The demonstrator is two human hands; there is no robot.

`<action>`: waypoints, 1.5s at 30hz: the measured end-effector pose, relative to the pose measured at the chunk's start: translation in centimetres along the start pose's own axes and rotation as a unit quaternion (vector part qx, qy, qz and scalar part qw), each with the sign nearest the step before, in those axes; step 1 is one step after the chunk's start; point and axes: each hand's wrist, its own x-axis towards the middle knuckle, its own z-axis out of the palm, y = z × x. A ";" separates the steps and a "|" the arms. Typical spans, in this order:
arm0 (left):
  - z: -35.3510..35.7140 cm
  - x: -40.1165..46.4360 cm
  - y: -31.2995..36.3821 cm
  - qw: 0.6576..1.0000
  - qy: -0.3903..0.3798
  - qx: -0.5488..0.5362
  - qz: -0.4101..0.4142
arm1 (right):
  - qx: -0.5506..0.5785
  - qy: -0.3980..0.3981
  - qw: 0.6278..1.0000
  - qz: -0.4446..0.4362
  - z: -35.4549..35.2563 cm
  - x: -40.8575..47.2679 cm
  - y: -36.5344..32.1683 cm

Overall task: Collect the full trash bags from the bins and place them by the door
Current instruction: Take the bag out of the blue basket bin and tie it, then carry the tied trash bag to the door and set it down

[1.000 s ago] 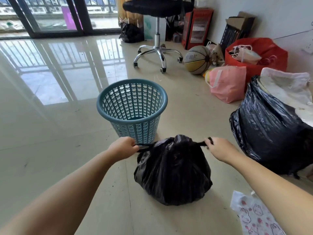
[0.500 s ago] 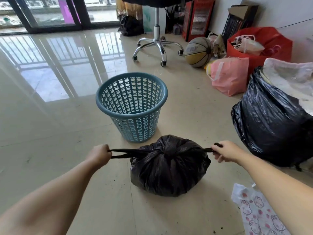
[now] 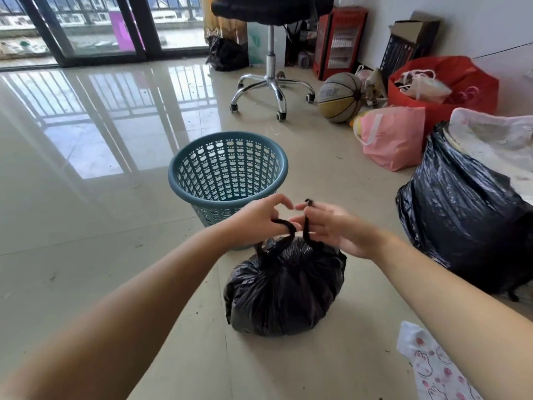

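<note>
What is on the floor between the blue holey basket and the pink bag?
Nothing. In the head view, only bare beige floor tile lies between the teal plastic lattice basket and the pink bag.

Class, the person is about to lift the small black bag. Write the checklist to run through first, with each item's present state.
1. Small black bag out of the blue basket, on the floor: ok.
2. Bag mouth gathered shut: ok.
3. Ties fully knotted: cannot tell.
4. Left hand and right hand both hold the ties: ok.
5. Basket empty: ok.
6. Bag free of tears: cannot tell.
</note>
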 end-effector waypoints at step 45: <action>-9.2 -4.5 17.1 0.970 -0.199 0.025 -0.140 | -0.518 0.018 0.849 0.100 3.6 -11.4 -17.2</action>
